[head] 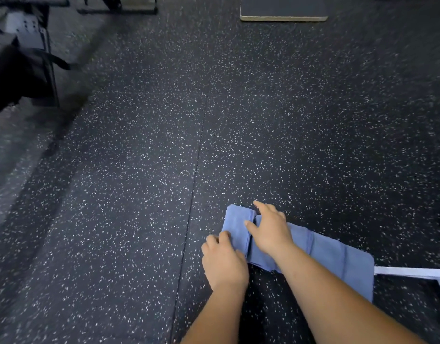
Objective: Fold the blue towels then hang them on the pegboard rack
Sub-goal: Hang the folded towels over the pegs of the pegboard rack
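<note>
A blue towel (338, 254) lies as a long folded strip on the speckled black rubber floor, running from lower right up to the left. Its left end (236, 224) is turned over into a thicker fold. My left hand (222, 260) rests at the near left corner of that fold, with fingers curled at its edge. My right hand (270, 227) lies flat on the strip just right of the fold, fingers spread, pressing down. No pegboard rack is in view.
A white strip or frame edge (412, 271) lies on the floor at the lower right. A flat grey board (283, 11) sits at the top. Dark gym equipment and a black bag (22, 70) stand at the upper left.
</note>
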